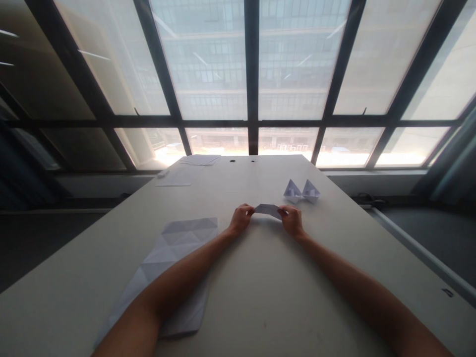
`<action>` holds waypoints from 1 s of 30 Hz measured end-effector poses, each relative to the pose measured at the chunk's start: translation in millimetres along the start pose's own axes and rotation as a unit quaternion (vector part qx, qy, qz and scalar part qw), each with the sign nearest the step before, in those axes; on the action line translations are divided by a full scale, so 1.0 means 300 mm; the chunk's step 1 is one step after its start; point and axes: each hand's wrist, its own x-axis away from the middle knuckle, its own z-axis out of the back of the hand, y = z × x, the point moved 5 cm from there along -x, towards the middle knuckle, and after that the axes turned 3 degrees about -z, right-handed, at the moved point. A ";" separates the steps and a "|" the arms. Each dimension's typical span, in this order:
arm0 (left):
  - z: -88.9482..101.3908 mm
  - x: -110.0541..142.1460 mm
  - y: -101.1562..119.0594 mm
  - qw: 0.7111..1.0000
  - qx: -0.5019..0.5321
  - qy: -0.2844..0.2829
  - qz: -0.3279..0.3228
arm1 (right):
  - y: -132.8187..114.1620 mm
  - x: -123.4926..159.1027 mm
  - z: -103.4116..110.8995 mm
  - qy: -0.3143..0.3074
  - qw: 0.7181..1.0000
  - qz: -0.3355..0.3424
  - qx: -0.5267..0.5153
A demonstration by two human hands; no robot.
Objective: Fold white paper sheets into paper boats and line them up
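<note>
A small folded piece of white paper (268,209) is stretched between my two hands, a little above the table. My left hand (241,218) pinches its left end, and my right hand (292,219) pinches the right end. Just beyond my right hand stand two folded paper shapes with pointed tops, a left one (292,191) and a right one (311,191), side by side. Under my left forearm lies a large creased paper sheet (178,253), partly hidden by the arm.
The long white table (260,297) reaches toward a wall of dark-framed windows (252,74). At its far left lie flat white sheets (178,176). Two dark holes, one larger (232,160), mark the far end. Curtains hang at both sides.
</note>
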 end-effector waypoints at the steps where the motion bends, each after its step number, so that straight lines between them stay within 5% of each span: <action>1: 0.001 0.001 0.002 1.000 0.010 -0.005 0.004 | -0.003 0.000 0.000 -0.002 1.000 0.009 0.001; 8: 0.000 0.008 0.024 0.995 0.093 -0.034 0.016 | -0.005 0.005 -0.017 -0.018 0.999 0.042 0.011; 30: 0.018 0.005 0.048 0.996 0.084 -0.023 0.032 | -0.037 0.011 -0.011 -0.034 0.997 0.063 0.006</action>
